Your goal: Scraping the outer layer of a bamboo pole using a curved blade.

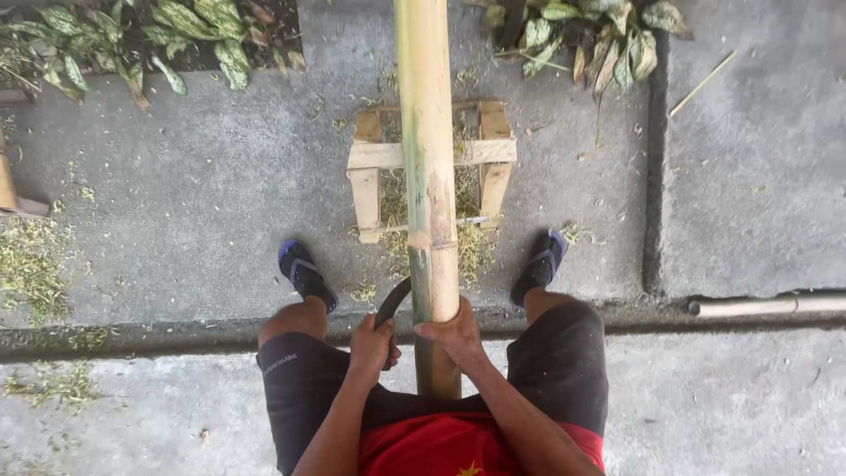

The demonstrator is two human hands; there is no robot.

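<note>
While the head camera looks straight down, a long yellow-green bamboo pole (428, 176) runs up the middle of the frame from between the person's knees to the top edge. Its far part lies across a small rough wooden frame of pale slats (374, 157) that sits on the grey concrete floor (203, 194) in the upper centre. The right hand (454, 333), low in the centre, is wrapped around the pole with fingers closed over its left side. Just left of it, the left hand (371, 345) is clenched in a full fist around the handle of a dark curved blade (394, 301), whose tip touches or nearly touches the pole's left edge; I cannot tell which. Both feet wear dark blue-edged flip-flops (304, 273), planted on either side of the pole. Greenish bamboo shavings (35, 264) lie scattered under the frame and at the left of the picture. Leafy speckled plants (185, 26) fill the upper left and upper right. A pale pipe (767, 305) lies at the right edge.
</note>
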